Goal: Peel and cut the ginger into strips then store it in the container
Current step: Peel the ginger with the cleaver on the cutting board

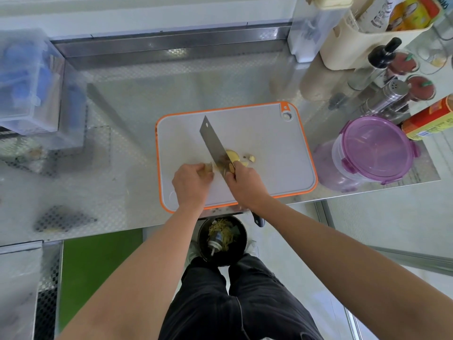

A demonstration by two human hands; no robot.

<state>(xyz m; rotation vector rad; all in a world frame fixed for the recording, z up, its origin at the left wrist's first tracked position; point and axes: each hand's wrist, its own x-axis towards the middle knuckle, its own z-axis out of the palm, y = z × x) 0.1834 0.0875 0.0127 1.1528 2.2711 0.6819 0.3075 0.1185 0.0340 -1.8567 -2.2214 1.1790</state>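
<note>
A grey cutting board [269, 143] with an orange rim lies on the steel counter. My right hand [245, 185] grips a cleaver [213, 143]; its blade stands on the board, pointing away and left. My left hand [191, 182] pinches a piece of ginger [208, 167] just left of the blade. Pale yellow peeled ginger pieces [232, 155] and a small chunk [251, 158] lie to the right of the blade. A clear round container with a purple lid [375, 148] stands right of the board, lid on.
A black bin [221, 241] with peel scraps sits on the floor below the counter edge, between my feet. Bottles, a shaker [389, 94] and a red can [431, 116] crowd the back right. A clear plastic box [27, 82] stands at the left.
</note>
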